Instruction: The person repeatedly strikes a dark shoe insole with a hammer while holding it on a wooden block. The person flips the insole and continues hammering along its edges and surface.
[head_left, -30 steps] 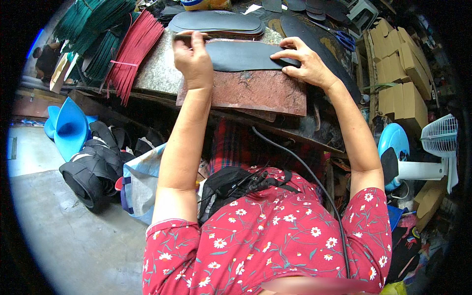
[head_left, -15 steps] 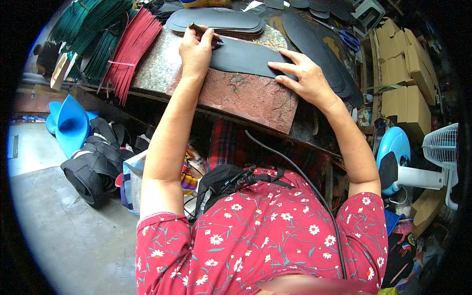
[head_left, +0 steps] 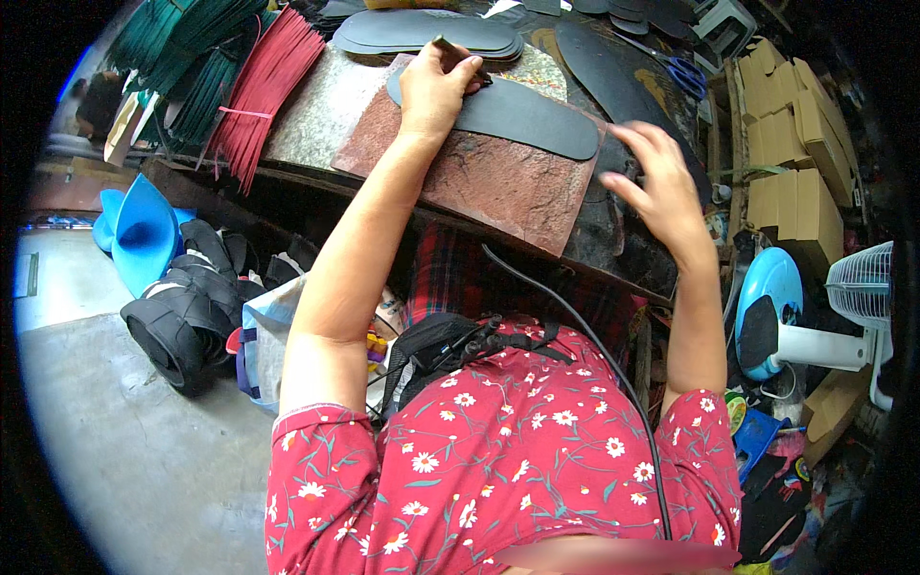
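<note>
A dark grey shoe sole [head_left: 537, 120] lies flat across a reddish stone slab [head_left: 508, 196] on the workbench. My left hand [head_left: 436, 91] pinches a dark pen-like tool [head_left: 443, 44] over the sole's upper left edge; its tip is close to the sole, but contact is unclear. Slightly blurred, my right hand [head_left: 661, 182] is off the sole's right end, fingers apart and nothing in them. Behind the left hand sits a stack of grey soles [head_left: 422, 34]. Larger dark sole-shaped pieces [head_left: 613, 81] lie beyond the right hand.
Bundles of red strips [head_left: 273, 86] and green strips [head_left: 182, 43] lie at the left. Blue-handled scissors [head_left: 682, 75] are at the far right, before stacked cardboard boxes [head_left: 795, 125]. A fan [head_left: 858, 287] stands right. Black rolled material [head_left: 182, 326] sits on the floor.
My right hand has lifted off the sole and moved right. My left hand has shifted right with the pen-like tool. The whole outline of the sole's right end now shows.
</note>
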